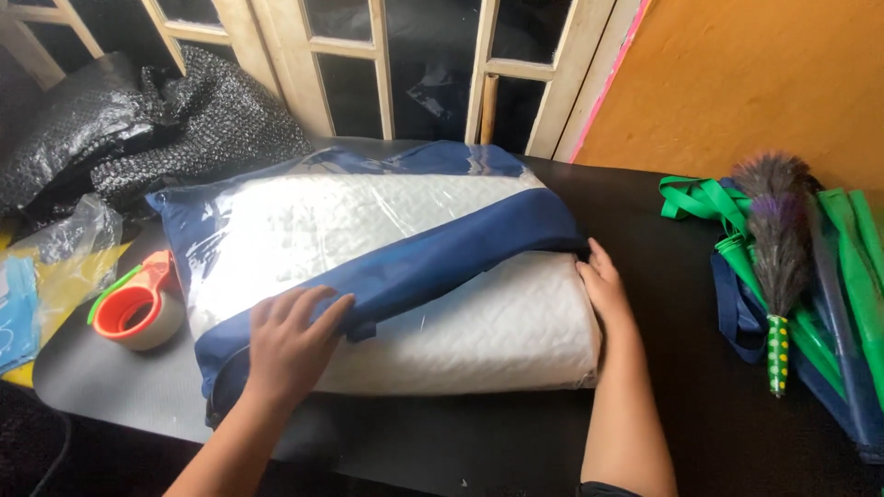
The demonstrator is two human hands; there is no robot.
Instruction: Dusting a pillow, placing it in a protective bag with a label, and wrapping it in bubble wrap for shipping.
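Left hand [293, 333] flat, fingers spread on blue flap [414, 262] of pillow bag [368, 221]; right hand [603, 287] cups bag's rt edge, gripping nothing — tape dispenser [136, 308] just left, feather duster [778, 248] well right.

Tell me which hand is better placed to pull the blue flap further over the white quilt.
Probably the left hand: its fingers lie on the blue flap edge. The right hand presses the white quilt at its side, by the flap's corner.

The blue bag [442, 253] is hiding the white quilt's [479, 331] upper part; at nine o'clock, the frame edge is cutting off a blue packet [14, 308].
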